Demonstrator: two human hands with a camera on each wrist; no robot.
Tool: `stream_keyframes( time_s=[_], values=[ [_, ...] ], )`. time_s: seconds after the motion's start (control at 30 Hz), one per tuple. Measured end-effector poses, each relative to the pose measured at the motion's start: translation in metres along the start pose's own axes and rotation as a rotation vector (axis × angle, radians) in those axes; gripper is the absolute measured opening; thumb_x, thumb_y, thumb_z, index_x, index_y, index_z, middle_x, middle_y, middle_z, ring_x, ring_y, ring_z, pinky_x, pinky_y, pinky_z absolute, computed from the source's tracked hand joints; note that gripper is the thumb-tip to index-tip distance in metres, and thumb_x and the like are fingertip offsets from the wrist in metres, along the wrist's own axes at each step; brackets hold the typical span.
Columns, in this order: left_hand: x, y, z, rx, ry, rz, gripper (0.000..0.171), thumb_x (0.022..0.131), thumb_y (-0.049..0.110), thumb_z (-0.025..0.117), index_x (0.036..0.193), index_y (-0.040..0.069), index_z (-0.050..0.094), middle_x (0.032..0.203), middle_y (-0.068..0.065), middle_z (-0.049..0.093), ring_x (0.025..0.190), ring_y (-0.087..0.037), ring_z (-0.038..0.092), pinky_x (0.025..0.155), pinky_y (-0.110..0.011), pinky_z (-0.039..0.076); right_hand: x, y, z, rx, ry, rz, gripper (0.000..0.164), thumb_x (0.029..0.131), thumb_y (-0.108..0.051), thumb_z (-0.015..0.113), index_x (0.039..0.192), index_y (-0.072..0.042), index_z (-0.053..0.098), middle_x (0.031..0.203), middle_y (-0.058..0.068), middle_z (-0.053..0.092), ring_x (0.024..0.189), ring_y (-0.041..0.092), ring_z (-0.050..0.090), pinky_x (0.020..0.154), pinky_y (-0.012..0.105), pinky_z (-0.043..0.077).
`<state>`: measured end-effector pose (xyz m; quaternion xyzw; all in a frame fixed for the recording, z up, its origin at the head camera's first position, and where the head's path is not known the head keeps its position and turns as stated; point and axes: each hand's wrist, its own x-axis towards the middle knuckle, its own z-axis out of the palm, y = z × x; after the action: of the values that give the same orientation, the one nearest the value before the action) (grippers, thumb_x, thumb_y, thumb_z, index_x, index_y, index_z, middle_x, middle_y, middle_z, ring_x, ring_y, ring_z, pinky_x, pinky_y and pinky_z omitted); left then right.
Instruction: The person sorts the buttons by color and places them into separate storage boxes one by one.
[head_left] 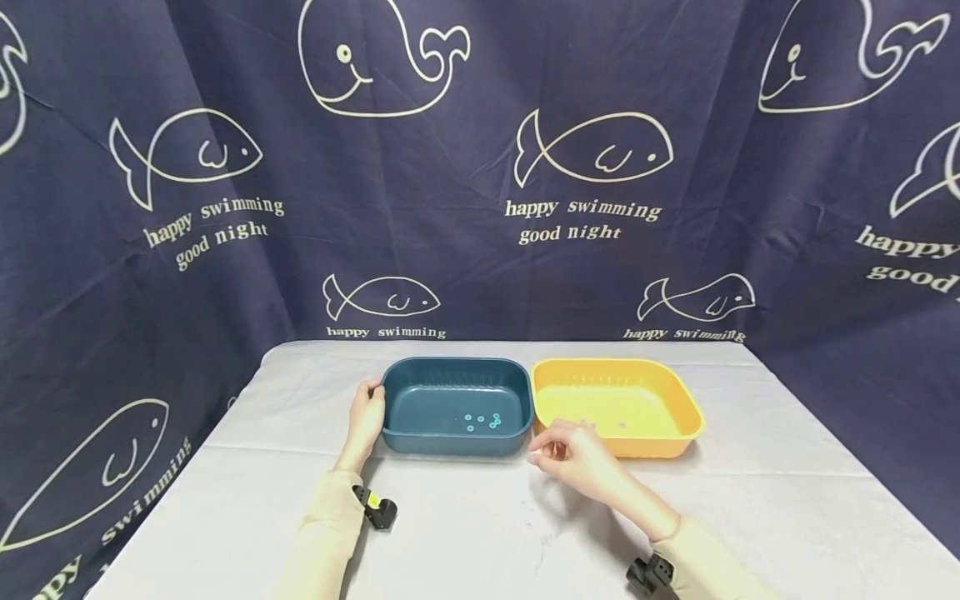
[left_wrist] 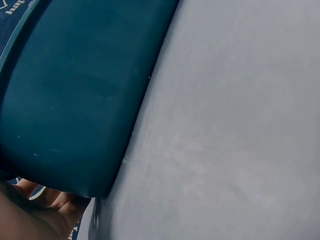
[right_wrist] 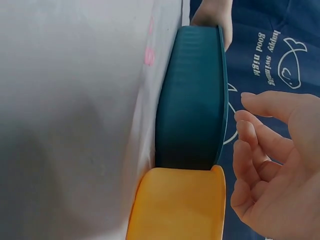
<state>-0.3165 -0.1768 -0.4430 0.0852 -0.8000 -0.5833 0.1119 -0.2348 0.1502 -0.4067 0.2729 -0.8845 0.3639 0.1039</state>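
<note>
My left hand [head_left: 366, 417] grips the left end of a dark teal plastic bin [head_left: 457, 445], fingers at its rim. Several small light-blue discs [head_left: 481, 419] lie on that bin's floor, towards the right. In front of where the teal bin meets a yellow bin [head_left: 648, 448], my right hand [head_left: 581, 460] hovers with bent fingers. The right wrist view has a narrow gap between thumb and index fingertip [right_wrist: 241, 116], with nothing visible in it. A few small pinkish discs [head_left: 622, 425] lie inside the yellow bin, partly hidden by its front wall and my right hand.
Both bins stand side by side on a white cloth-covered table [head_left: 465, 533]. Behind and around it hangs a navy curtain [head_left: 480, 250] with white fish and whale drawings. Faint pinkish marks [head_left: 529, 525] show on the cloth near my right forearm.
</note>
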Motion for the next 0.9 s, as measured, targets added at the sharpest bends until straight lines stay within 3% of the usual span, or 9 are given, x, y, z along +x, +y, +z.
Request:
stream_keyframes(
  time_s=[0.13,0.4,0.9],
  values=[
    [0.0,0.0,0.0,0.002,0.001,0.0,0.041,0.098,0.015,0.032,0.133,-0.006,0.039,0.136,-0.026,0.041,0.13,-0.039,0.037,0.109,-0.05,0.028,-0.002,-0.001,0.002,0.035,-0.032,0.002,0.009,0.077,-0.012,0.074,0.084,-0.009,0.07,0.07,-0.009,0.053,0.065,0.007,0.05,0.058,0.019,0.044],
    [0.002,0.0,0.0,0.005,0.005,-0.01,0.039,0.098,0.015,0.032,0.132,-0.005,0.04,0.135,-0.025,0.043,0.129,-0.037,0.038,0.109,-0.05,0.029,-0.006,-0.002,0.004,0.036,-0.083,0.015,0.01,0.077,-0.013,0.073,0.086,-0.009,0.07,0.071,-0.009,0.055,0.064,0.003,0.048,0.057,0.018,0.043],
    [0.002,-0.001,0.001,0.01,0.01,-0.013,0.039,0.098,0.015,0.032,0.131,-0.005,0.041,0.135,-0.025,0.044,0.128,-0.038,0.039,0.108,-0.05,0.029,-0.014,0.002,0.008,0.032,-0.164,-0.071,0.01,0.076,-0.008,0.072,0.086,-0.008,0.071,0.07,-0.01,0.057,0.064,0.004,0.049,0.057,0.016,0.042]
  ],
)
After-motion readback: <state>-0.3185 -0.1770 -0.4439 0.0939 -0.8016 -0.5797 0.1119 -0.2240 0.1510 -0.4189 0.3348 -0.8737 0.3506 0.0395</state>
